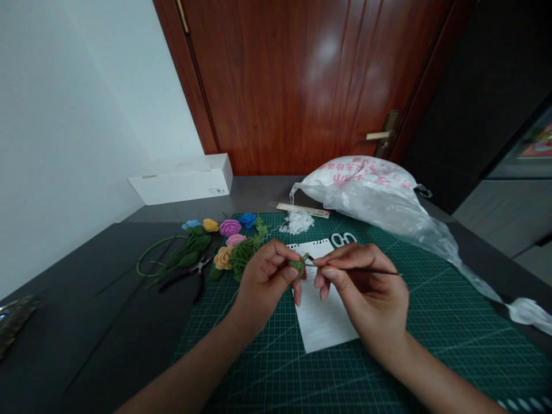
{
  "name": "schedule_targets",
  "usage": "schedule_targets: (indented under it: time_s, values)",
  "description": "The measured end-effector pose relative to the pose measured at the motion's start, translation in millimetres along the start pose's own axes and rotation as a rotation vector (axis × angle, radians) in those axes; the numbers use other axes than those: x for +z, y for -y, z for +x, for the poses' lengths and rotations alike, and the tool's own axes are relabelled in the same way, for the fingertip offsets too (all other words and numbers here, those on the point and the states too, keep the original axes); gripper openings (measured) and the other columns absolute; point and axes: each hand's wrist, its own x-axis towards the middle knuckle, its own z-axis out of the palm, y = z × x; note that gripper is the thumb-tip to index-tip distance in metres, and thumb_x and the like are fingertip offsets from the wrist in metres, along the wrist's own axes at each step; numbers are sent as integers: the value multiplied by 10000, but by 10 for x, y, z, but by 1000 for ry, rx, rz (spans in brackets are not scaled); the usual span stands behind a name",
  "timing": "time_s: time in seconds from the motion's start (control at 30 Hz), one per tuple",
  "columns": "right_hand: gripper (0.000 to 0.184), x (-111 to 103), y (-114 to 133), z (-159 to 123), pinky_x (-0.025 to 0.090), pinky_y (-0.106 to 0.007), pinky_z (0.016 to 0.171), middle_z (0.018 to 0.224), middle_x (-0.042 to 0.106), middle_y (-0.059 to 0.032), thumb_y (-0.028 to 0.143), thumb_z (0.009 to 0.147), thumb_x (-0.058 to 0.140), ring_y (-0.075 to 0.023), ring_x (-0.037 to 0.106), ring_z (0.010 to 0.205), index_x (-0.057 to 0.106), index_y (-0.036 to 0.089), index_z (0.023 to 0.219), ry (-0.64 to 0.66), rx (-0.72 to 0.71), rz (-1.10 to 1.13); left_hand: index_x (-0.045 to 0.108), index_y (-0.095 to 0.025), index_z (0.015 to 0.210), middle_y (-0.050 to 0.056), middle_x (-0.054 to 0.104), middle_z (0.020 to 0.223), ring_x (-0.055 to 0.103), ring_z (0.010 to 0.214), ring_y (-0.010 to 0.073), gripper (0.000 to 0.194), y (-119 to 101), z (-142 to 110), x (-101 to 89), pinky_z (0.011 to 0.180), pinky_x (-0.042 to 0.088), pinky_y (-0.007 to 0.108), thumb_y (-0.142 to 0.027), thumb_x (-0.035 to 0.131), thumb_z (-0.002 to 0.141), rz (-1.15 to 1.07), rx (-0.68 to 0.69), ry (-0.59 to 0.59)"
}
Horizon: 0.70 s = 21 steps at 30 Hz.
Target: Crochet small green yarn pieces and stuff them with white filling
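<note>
Between thumb and fingers, my left hand (269, 276) pinches a small green crochet piece (296, 265). My right hand (366, 287) grips a thin dark crochet hook (371, 270) like a pencil, its tip end close to the crochet piece. A loop of green yarn rises at the piece's right side; whether the hook passes through it I cannot tell. Both hands are above a sheet of lined paper (323, 322). A heap of green yarn (245, 257) lies just left of my left hand.
Several crocheted flowers (230, 227) and pliers (199, 267) lie at the left. White scissors (344, 239), white stuffing (297, 222) and a ruler (303, 210) are behind the hands. A filled plastic bag (366, 178) and a white box (185, 181) stand farther back. A green cutting mat (431, 322) covers the table's middle.
</note>
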Motion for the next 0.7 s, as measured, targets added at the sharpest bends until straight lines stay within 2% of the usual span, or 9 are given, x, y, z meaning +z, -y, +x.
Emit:
schedule_targets:
  time_s: [0.3,0.4,0.5,0.6,0.7]
  values:
    - [128,28,-11,-51,603,-284,526,865,759,-55,83,903,704,-144,702,605,677,207,887,44,12,18,620,-172,887,-39,650,664,609,459,103,109,-2,-16,27,408,507,201,-192,723,860,-19,-33,-29]
    - [147,4,22,-62,646,-328,636,809,757,-49,73,893,709,-194,754,744,671,215,886,106,-116,-84,624,-172,845,-35,644,651,583,460,101,117,-33,-32,59,400,494,200,-189,737,823,-12,-65,-85]
    - [205,-31,53,-76,663,-346,704,840,763,-63,26,900,659,-214,767,845,664,217,975,249,-245,-178,631,-171,807,-34,635,622,550,448,95,105,-64,-47,88,395,471,196,-171,734,786,-1,-102,-132]
    - [227,-53,46,-104,671,-347,745,909,756,-86,18,931,597,-215,764,908,653,214,1028,367,-319,-238,640,-168,781,-38,630,610,521,425,83,80,-81,-54,105,392,439,189,-122,700,753,23,-135,-178]
    - [154,-62,14,-120,671,-346,755,919,738,-93,72,967,581,-210,751,892,663,200,993,407,-396,-295,644,-164,763,-43,620,595,499,409,74,96,-90,-55,109,388,412,185,-78,667,725,53,-159,-211]
